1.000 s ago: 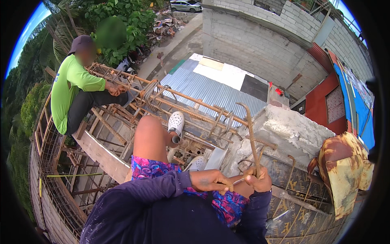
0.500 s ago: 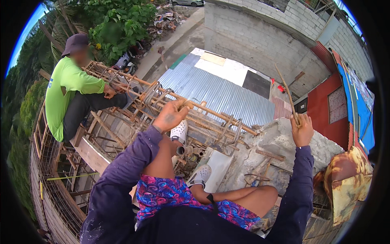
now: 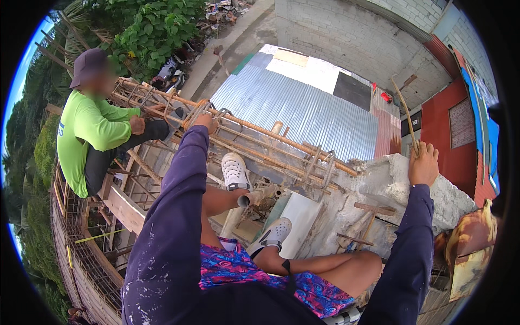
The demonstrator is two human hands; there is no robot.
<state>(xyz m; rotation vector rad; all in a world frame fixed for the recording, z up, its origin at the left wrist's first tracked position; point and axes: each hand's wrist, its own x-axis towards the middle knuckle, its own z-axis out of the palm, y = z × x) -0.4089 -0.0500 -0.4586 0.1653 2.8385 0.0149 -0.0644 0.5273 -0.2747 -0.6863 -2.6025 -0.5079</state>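
My left hand (image 3: 207, 122) is closed around the grey bent steel stirrups (image 3: 196, 111) bunched on a long rusty rebar cage (image 3: 260, 131). Some of its fingers are hidden behind the wrist and sleeve. On the right, my right hand (image 3: 423, 165) grips the lower end of a thin, slightly curved brown rod (image 3: 404, 108), which rises above the rough concrete block (image 3: 401, 179). Whether the rod is wood or rusty steel I cannot tell. More stirrups (image 3: 318, 165) hang at the cage's near right end.
A co-worker in a green shirt (image 3: 89, 127) sits at the cage's far left end. Below the cage lies a corrugated metal roof (image 3: 292, 108). Between my legs are open pipes (image 3: 245, 200) and a pale board (image 3: 300, 222). A rusty, peeling sheet (image 3: 468, 249) stands at right.
My left hand has moved left and farther away, from above the cage onto the stirrups, and has closed. My right hand still holds the rod. The whole view has shifted slightly.
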